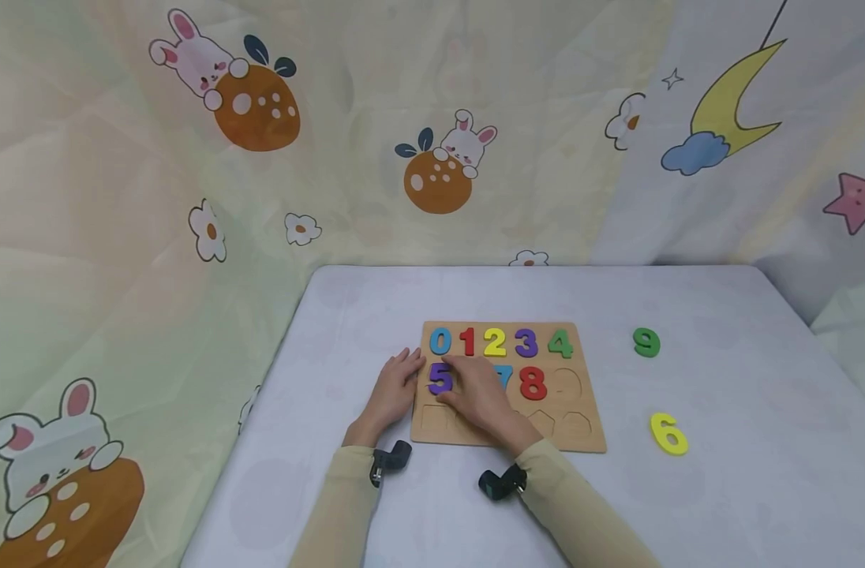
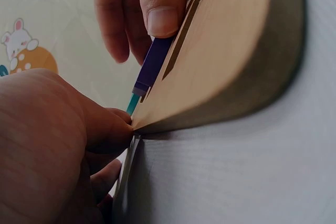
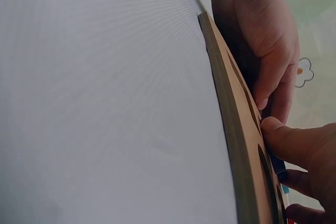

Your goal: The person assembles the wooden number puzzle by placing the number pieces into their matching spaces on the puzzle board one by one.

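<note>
A wooden number puzzle board [image 1: 590,440] lies on the white-covered table. My left hand [image 1: 392,386] rests at its left edge, fingers stretched along the side and thumb touching the rim in the left wrist view. With thumb and forefinger, my right hand [image 1: 482,390] pinches the purple number 5 [image 1: 439,379] at the left of the second row. Above it runs a row with the blue 0 [image 1: 440,341], red 1, yellow 2, purple 3 and green 4 [image 1: 560,344]. The blue 7 [image 1: 504,373], partly hidden by my right hand, sits beside the red 8 [image 1: 533,383].
Right of the board lie a green 9 [image 1: 646,342] and, nearer to me, a yellow 6 [image 1: 668,434]. Shaped recesses show along the board's front row. A patterned curtain [image 1: 361,102] hangs behind the table's far edge.
</note>
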Tool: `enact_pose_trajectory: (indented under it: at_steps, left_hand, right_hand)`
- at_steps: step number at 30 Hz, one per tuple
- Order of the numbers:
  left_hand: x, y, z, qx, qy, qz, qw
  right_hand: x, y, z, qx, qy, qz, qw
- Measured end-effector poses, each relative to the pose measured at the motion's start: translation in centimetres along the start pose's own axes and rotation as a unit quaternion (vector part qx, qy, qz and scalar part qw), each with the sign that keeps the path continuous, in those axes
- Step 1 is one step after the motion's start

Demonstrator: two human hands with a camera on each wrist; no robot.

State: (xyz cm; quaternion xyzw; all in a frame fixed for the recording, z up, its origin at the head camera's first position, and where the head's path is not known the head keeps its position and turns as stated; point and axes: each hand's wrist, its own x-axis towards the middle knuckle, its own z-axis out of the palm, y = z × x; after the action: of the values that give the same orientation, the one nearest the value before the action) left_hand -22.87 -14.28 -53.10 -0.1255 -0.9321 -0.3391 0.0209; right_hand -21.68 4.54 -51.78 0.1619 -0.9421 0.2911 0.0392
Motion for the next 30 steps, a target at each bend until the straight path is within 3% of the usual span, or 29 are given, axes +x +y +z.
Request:
enact_pose_trajectory:
  at_steps: [9, 23, 30]
  left_hand:
    - [0.09, 0.0, -0.03, -0.008, -0.011, -0.018, 0.9997]
    - [0.06, 0.23, -0.17, -0.011, -0.007, -0.009, 0.9999]
    - [0.04, 0.16, -0.16, -0.009, -0.008, -0.01, 0.9999]
  right_hand:
    - [0.08, -0.47, -0.17, -0.005, -0.005, 0.001, 1.0]
    - [0.04, -0.44, 0.12, 0.0, -0.002, 0.001, 1.0]
    - [-0.48, -0.11, -0.51, 0.047, -0.006, 0.02, 0.999]
